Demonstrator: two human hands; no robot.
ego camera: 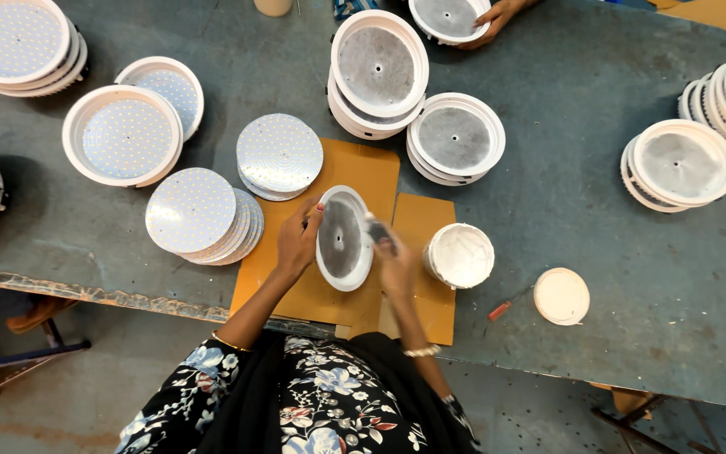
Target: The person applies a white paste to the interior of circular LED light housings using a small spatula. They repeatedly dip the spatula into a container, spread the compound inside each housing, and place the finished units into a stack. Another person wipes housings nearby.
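**Housing held on edge over the cardboard**

Housing (343, 239), round and white with a grey inner face, sits tilted between my hands above the brown cardboard (361, 172) on the tabletop (581, 193). My left hand (297, 244) has its fingers (313, 213) closed on the left rim. My right hand (394, 262) presses the right rim while gripping a small dark tool (376, 229). Just right stands a white tub (460, 255); a stack of dotted discs (199, 214) lies to my left.
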